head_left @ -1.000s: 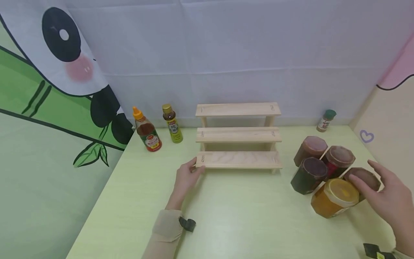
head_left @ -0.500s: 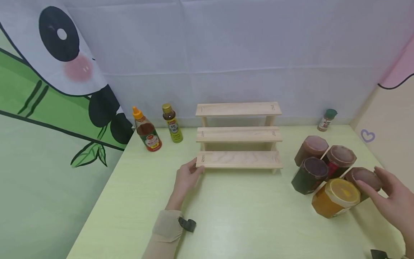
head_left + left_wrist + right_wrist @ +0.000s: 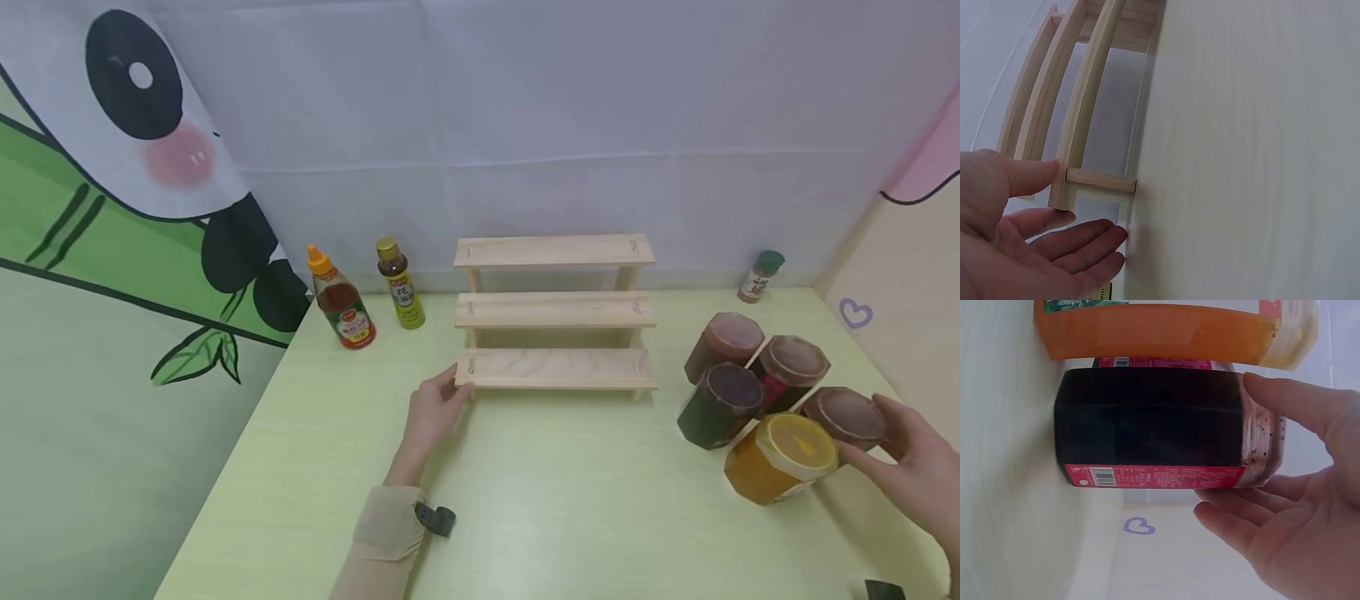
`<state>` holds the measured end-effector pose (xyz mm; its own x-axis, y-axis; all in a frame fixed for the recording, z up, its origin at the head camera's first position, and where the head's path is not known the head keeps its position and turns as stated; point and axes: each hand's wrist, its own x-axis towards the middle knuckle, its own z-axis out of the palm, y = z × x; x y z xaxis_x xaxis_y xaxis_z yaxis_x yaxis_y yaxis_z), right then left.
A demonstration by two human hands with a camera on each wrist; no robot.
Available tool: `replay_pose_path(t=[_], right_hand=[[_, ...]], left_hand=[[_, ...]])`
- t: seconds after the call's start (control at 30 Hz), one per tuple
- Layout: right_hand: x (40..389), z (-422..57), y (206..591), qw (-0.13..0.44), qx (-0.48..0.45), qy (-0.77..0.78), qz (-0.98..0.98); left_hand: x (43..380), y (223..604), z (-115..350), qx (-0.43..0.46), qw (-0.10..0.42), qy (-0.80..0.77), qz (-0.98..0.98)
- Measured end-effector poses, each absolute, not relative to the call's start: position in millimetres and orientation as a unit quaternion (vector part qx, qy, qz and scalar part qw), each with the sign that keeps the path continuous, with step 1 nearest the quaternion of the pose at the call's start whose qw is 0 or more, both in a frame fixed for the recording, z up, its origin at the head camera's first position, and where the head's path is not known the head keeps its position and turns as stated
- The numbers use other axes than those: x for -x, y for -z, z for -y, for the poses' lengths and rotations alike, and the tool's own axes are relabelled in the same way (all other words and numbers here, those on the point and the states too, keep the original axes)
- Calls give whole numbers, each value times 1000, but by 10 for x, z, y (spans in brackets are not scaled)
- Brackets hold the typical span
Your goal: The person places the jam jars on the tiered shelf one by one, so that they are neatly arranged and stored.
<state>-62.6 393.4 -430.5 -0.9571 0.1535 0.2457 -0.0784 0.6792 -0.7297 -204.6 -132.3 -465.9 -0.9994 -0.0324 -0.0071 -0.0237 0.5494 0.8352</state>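
Note:
A three-tier wooden shelf rack (image 3: 555,367) stands at the middle back of the table. My left hand (image 3: 435,408) pinches the left end of its lowest step; in the left wrist view the thumb (image 3: 1035,175) lies on top and the index finger beneath, the other fingers stretched out. On the right, my right hand (image 3: 911,467) grips a dark jar (image 3: 1154,425) near its pale lid, thumb on one side and fingers on the other. That jar appears upright on the table. Beside it stands a jar of amber honey (image 3: 780,458), close to my thumb.
Several dark jars cluster at the right, among them a near one (image 3: 720,408) and a back one (image 3: 723,346). A small green-capped shaker (image 3: 761,277) stands at the back right. At the back left are an orange-capped squeeze bottle (image 3: 345,308) and a gold-capped bottle (image 3: 401,287).
My right hand has moved slightly right and down, and its thumb and fingers have closed round the rear right dark jar. The left hand stays on the rack.

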Motion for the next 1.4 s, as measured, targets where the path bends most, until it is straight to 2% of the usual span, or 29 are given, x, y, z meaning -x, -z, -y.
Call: replay_pose_path(t=[0.27, 0.57, 1.03, 1.4], right_hand=[[647, -4011, 4410, 133, 26, -430, 893], [662, -4063, 4493, 71, 58, -400, 912], [693, -4085, 4666, 99, 32, -415, 904], [696, -4091, 4719, 86, 36, -444, 891]], left_hand=[[2046, 4652, 1322, -17, 9, 462, 886], [2040, 4656, 1313, -16, 10, 458, 889], [2052, 4663, 1316, -14, 9, 462, 887], [2058, 4642, 1302, -17, 8, 469, 883]])
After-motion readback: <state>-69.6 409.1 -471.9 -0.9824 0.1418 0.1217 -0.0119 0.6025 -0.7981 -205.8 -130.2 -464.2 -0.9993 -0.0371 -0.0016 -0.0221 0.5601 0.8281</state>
